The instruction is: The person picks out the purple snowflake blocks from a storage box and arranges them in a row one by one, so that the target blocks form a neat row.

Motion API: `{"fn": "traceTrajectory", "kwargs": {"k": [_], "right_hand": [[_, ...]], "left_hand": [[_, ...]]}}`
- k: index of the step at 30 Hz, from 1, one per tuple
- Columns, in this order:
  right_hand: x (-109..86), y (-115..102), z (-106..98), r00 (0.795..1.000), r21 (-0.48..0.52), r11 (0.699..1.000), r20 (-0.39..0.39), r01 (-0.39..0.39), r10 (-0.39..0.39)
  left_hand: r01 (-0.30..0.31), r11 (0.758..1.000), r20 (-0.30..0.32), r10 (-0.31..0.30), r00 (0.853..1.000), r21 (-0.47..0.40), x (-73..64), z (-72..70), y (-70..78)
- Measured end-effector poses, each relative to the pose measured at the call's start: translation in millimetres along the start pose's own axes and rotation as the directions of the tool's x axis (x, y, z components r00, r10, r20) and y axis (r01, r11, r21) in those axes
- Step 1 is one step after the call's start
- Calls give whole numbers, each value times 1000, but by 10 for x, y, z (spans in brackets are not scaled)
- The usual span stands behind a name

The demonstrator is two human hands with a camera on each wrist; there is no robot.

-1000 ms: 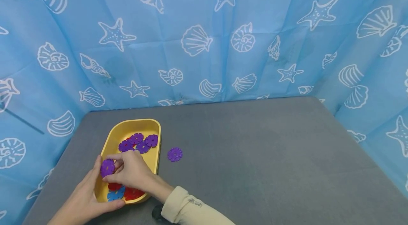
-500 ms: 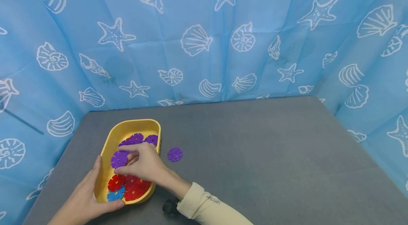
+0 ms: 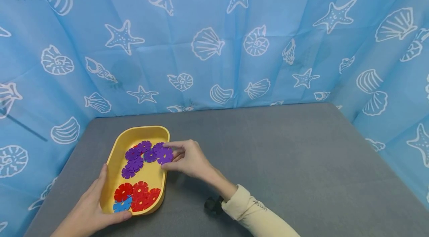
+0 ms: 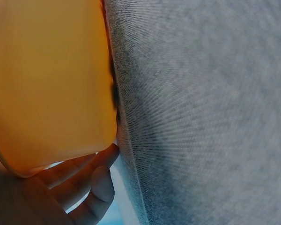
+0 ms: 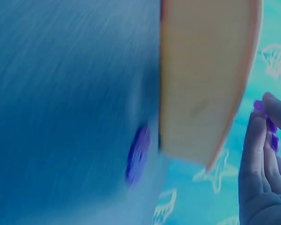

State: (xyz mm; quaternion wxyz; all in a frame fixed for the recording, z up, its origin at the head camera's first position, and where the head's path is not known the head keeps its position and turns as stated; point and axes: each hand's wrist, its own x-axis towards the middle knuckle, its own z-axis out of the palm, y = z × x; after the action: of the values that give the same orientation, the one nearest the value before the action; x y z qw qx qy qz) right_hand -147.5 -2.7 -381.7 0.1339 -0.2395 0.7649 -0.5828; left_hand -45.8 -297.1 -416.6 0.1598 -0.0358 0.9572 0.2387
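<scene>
My right hand (image 3: 189, 158) pinches a purple notched snowflake disc (image 3: 165, 156) between thumb and fingers, over the right rim of a yellow plastic tray (image 3: 115, 147). In the right wrist view that held disc (image 5: 275, 143) shows edge-on at the fingertips, above the tray's side wall. My left hand (image 3: 88, 204) holds the tray's near left corner, thumb at the front rim and fingers along the left side. Inside the tray lie several purple discs (image 3: 135, 163) toward the back, several red discs (image 3: 140, 195) at the near end, and a blue disc (image 3: 122, 204).
One purple disc (image 5: 138, 154) lies on the grey tabletop (image 3: 285, 162) beside the tray, hidden behind my right hand in the head view. A blue curtain (image 3: 214, 69) with white sea shapes stands along the table's back and sides. A black wrist device (image 3: 213, 205) sits below my right sleeve.
My right hand has carried the purple disc from the tray's left side rightward to its right rim, uncovering the discs inside. My left hand has stayed on the tray.
</scene>
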Motion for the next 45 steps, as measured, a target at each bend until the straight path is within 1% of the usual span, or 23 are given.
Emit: {"fn": "traceTrajectory", "kwargs": {"k": [4,7,11,14,18,20,26,32,34,40,45], "right_hand": [[-48,88,-231,1000,-70,998,-3,-8,8],[-81,162,-365,1000,-126,992,-16,-18,16],[-116,266,-484,998,-195,979,-32,-54,48],[-134,335,-535,995,-226,969,-37,-100,94],[-154,396,-566,988,-238,959,-42,-156,150],[-161,415,-574,986,-243,956,-45,-166,159],[-168,448,-577,987,-287,944,-43,-162,157],[-188,465,-569,985,-363,916,-67,-173,159],[-194,470,-570,984,-375,909,-73,-181,165],[-204,489,-567,984,-380,908,-76,-179,162],[-208,489,-562,985,-391,904,-80,-172,153]], "left_hand": [[1,1000,2,-1,1000,-1,0,-2,4],[3,1000,7,-3,1000,-2,-1,-6,6],[9,1000,14,-9,1000,-1,3,-10,6],[13,1000,17,-13,1000,-2,6,-9,5],[7,1000,13,-7,1000,-2,0,-1,-1],[4,1000,9,-4,1000,3,-4,3,-5],[6,1000,8,-6,1000,6,-1,5,-13],[20,1000,30,-20,999,-13,9,-7,-5],[18,1000,29,-18,999,-13,8,-9,0],[16,1000,18,-16,1000,-11,3,-9,12],[22,1000,22,-22,1000,-19,-5,-5,22]]}}
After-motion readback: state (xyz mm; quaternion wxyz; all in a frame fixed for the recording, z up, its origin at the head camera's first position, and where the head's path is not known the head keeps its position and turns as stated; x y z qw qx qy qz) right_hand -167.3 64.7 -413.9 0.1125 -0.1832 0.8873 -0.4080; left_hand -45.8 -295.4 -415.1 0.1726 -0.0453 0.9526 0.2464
